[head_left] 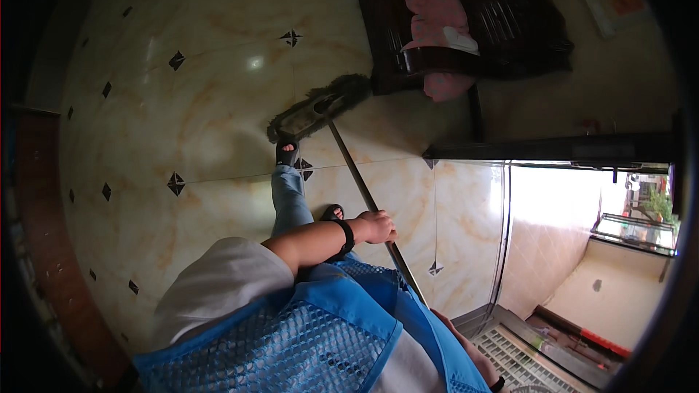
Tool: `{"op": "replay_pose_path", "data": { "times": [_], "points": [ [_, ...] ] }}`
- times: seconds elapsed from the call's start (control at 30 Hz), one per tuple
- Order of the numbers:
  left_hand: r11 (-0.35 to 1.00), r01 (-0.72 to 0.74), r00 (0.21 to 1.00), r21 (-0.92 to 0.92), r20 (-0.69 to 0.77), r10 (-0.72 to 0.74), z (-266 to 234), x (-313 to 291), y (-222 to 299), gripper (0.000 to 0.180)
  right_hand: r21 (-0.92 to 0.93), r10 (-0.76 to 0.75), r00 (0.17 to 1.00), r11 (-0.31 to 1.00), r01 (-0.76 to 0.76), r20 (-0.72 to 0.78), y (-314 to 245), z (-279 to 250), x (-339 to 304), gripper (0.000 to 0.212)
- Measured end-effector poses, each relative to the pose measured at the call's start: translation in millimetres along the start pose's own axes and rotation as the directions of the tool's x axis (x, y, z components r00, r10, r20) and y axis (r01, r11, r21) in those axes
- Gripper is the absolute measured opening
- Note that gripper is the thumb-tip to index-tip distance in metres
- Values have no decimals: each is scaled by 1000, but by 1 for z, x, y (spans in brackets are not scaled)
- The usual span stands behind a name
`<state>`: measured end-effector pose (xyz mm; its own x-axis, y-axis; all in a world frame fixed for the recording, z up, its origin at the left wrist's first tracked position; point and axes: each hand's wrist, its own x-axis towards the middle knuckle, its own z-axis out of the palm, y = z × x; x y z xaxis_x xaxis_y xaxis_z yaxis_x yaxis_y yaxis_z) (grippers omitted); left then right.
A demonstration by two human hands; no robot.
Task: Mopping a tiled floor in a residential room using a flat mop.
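My left hand (pixel 378 227) is closed around the pole of a flat dust mop (pixel 358 178), partway along it. The mop's dark grey fringed head (pixel 302 118) lies on the tiled floor, slanted, just ahead of my front foot. Its far end touches or nearly touches the base of a dark wooden seat. The pole runs back toward my body and passes behind my blue mesh vest. Close to its near end is my right hand (pixel 445 324), mostly covered by the vest, so its fingers and grip are hidden.
The dark wooden seat (pixel 502 22) holds a pink cloth (pixel 437 11) hanging over its edge. Cream tiles (pixel 196 124) with dark diamond insets cover the floor. An open doorway (pixel 546 196) lies to the right, near a pale slatted grille (pixel 520 360). Reddish-brown furniture (pixel 54 247) borders the left.
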<state>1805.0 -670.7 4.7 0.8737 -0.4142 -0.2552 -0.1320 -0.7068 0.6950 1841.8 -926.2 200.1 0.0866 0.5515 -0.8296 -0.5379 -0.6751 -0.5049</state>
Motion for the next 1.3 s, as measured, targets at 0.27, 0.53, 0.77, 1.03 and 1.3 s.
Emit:
{"op": "replay_pose_path", "data": {
  "times": [0.27, 0.53, 0.77, 1.03, 1.3],
  "points": [
    [987, 163, 974, -8, -159, -162, 15, 5, -57, 22, -62, -19, 998, 998, 23, 59, -10, 10, 36, 66],
    [934, 358, 913, -18, -203, -354, -28, -27, -134, 18, -96, -52, 994, 994, 61, 95, -45, 26, 78, 70],
    [901, 432, 828, -35, -380, -412, -83, -73, -229, 22, -540, 50, 977, 839, 73, 209, -168, 62, 159, 81],
    [783, 620, 734, 58, -395, -552, -184, -136, -311, 10, -665, 152, 978, 747, -18, 145, -290, 127, 259, 85],
    [726, 687, 633, 32, -517, -576, -203, -166, -364, 10, -422, 183, 967, 902, -94, 177, -337, 163, 291, 80]
  ]
}}
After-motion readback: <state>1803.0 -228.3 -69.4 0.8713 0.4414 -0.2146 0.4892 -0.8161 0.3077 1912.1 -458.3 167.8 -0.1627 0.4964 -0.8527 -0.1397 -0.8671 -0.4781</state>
